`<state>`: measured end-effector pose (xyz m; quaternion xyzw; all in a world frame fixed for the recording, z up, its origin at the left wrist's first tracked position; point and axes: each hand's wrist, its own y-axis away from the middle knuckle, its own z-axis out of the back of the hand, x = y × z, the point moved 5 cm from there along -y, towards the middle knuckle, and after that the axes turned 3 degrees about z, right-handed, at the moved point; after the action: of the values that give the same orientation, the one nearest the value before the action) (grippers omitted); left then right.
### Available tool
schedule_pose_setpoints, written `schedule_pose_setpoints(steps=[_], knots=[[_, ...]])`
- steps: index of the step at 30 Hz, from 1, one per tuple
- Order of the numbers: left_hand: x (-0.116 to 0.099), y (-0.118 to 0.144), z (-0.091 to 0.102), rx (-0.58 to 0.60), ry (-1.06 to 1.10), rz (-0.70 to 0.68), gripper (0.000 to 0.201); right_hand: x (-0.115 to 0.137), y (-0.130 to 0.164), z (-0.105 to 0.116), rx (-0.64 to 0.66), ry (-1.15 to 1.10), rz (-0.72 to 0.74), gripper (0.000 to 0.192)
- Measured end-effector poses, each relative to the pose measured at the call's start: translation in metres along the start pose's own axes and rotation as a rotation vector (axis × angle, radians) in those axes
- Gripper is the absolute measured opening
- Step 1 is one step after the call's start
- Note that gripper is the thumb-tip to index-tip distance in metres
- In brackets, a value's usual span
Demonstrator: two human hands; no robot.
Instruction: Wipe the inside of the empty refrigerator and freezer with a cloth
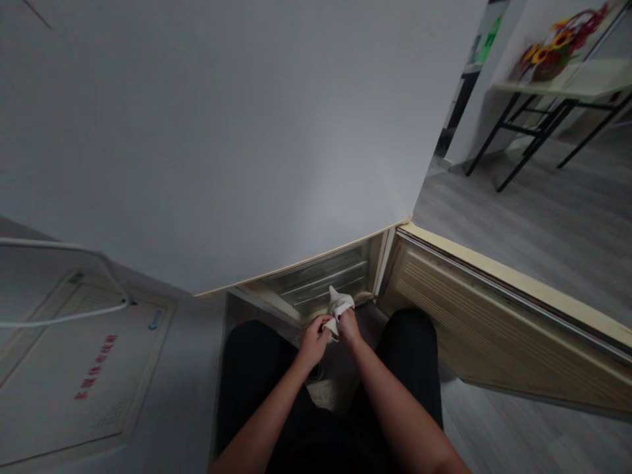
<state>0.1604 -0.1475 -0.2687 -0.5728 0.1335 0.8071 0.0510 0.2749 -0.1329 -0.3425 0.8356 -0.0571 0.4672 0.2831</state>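
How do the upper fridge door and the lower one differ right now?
The upper door is shut and shows its smooth pale front; the lower door is swung open to the right and shows its ribbed inner side. The upper looks much bigger in view. Both have yellowed edges. Both hands hold a white cloth.

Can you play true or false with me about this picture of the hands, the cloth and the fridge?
1. Both hands, left hand and right hand, hold the white cloth. True.
2. The lower fridge door is closed. False: it stands open to the right.
3. The cloth is bright red. False: it is whitish.
4. Flowers stand on a table at the far right. True.
5. The cloth lies flat on the floor. False: it is bunched up in the hands, in front of the open compartment.
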Motion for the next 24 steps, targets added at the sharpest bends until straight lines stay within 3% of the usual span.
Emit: schedule_pose_setpoints(steps=[5,13,16,20,24], knots=[[0.0,-0.008,0.015,-0.107,0.004,0.016,0.02,-0.007,0.011,-0.012,0.163,0.028,-0.109,0.029],[0.003,-0.003,0.015,-0.089,0.046,0.04,0.02,0.007,0.025,-0.033,0.313,-0.136,-0.108,0.037],[0.009,-0.003,0.02,-0.197,0.079,0.07,0.024,-0.001,0.037,-0.041,0.451,-0.104,-0.178,0.051],[0.011,-0.002,0.036,-0.345,0.091,0.107,0.025,-0.003,0.051,-0.044,0.56,0.102,0.005,0.053],[0.005,-0.003,0.054,-0.366,0.041,0.106,0.026,-0.004,0.056,-0.045,0.661,0.246,0.135,0.044]])
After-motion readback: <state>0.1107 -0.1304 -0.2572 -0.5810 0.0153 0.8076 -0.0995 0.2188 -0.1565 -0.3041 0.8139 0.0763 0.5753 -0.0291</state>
